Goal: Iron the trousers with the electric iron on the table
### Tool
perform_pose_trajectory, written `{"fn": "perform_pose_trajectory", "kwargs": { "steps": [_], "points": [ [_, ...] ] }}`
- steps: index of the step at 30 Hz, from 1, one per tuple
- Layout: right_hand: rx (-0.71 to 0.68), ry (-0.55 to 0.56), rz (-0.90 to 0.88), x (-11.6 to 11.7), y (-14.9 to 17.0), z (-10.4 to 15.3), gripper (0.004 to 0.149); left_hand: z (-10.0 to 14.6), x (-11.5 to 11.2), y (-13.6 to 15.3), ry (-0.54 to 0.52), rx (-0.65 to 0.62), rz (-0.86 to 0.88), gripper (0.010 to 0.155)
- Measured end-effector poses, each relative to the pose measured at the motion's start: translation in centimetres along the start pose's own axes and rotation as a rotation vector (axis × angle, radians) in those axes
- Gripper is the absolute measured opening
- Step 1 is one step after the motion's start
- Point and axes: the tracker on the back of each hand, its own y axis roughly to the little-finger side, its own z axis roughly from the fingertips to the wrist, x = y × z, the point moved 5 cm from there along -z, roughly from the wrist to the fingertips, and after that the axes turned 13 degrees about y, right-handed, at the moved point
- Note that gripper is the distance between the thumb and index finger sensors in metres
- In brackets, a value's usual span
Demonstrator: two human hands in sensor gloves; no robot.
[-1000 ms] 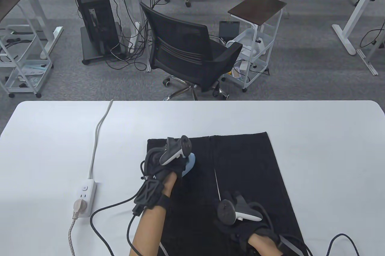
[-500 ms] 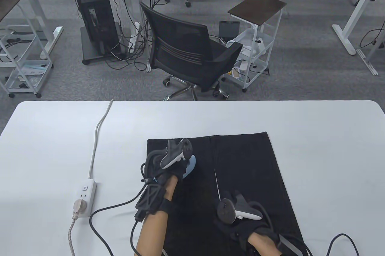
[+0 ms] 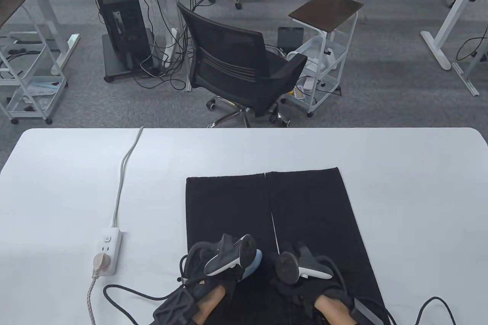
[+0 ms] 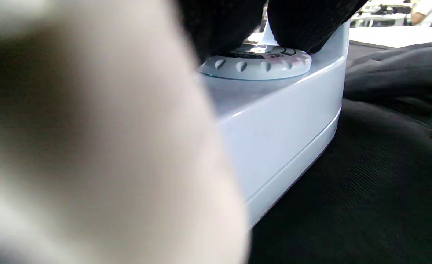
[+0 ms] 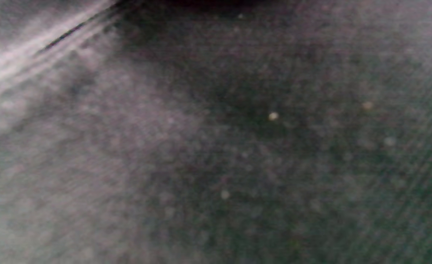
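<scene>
Black trousers [image 3: 305, 210] lie flat on the white table [image 3: 419, 187], legs side by side, hems toward the far edge. Left hand [image 3: 217, 275] sits on the light-blue iron [image 3: 254, 264] on the left leg, near the table's front edge. Left wrist view: gloved fingers [image 4: 304, 22] wrap over the iron's top by the dial [image 4: 256, 64], soleplate flat on the cloth. Right hand [image 3: 305, 283] rests on the right leg just beside the iron; can't tell whether its fingers are spread or curled. Power strip [image 3: 108, 250] sits well left of the trousers, one plug in it.
</scene>
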Motion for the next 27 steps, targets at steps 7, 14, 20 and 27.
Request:
{"fn": "perform_pose_trajectory", "kwargs": {
  "steps": [7,14,20,27],
  "points": [
    [-0.001,0.006,0.004,0.0,0.0,0.0,0.07,-0.6,0.2,0.3,0.013,-0.042,0.013,0.047],
    [0.001,-0.005,0.01,0.1,-0.1,0.0,0.072,-5.7,2.9,2.9,0.011,0.046,0.062,0.046],
    [-0.004,-0.006,0.012,0.1,-0.2,-0.1,0.072,-10.0,5.2,4.9,0.006,0.125,0.106,0.046],
    [-0.008,-0.003,0.013,0.1,-0.3,-0.1,0.072,-13.3,7.0,7.4,-0.003,0.231,0.159,0.047]
  ]
}}
